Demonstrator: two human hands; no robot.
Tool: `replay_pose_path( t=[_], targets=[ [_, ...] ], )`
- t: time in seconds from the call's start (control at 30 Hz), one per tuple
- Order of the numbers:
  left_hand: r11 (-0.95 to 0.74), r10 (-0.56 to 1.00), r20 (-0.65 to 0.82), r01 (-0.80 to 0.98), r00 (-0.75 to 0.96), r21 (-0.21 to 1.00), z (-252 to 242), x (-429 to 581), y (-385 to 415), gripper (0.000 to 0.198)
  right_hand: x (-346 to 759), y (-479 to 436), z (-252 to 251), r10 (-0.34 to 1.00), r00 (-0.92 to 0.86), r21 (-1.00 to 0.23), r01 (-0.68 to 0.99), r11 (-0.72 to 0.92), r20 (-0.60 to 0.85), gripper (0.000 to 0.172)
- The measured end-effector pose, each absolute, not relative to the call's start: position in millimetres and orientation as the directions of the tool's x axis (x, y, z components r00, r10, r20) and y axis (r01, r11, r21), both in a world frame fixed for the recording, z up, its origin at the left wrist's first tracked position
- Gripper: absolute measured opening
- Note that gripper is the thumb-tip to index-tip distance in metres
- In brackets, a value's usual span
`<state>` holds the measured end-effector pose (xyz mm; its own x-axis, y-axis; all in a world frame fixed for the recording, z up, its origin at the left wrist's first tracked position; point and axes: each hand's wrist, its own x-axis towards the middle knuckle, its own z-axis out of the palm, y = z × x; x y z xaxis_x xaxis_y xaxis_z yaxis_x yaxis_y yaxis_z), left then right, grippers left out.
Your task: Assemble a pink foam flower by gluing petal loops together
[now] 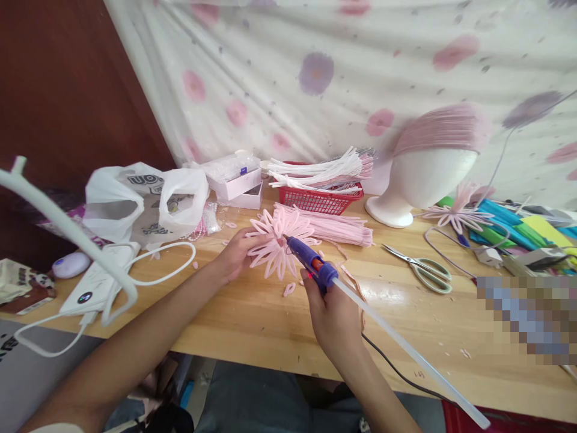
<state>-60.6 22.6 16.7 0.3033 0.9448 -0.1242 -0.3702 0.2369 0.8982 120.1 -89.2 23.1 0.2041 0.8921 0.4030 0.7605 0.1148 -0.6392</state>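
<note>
The left hand (237, 252) holds a pink flower (274, 231), seemingly fully petalled, while the right hand (336, 310) grips a glue gun (314, 262) at the flower's centre (gluing apparently unfinished).

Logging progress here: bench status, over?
Left hand holding pink flower. Right hand gripping glue gun, tip by flower's centre. Scissors off to the right, not in the way.
</note>
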Motion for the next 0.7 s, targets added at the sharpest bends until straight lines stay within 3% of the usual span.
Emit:
replay_pose_path(
  t=[0.7],
  targets=[
    [0.24, 0.946, -0.123, -0.395, 0.299, 0.887, 18.9, -59.4, 21.6, 0.03, 124.3, -90.1, 20.1, 0.904, 0.196, -0.632, 0.769, 0.098, 0.379, 0.03]
  ],
)
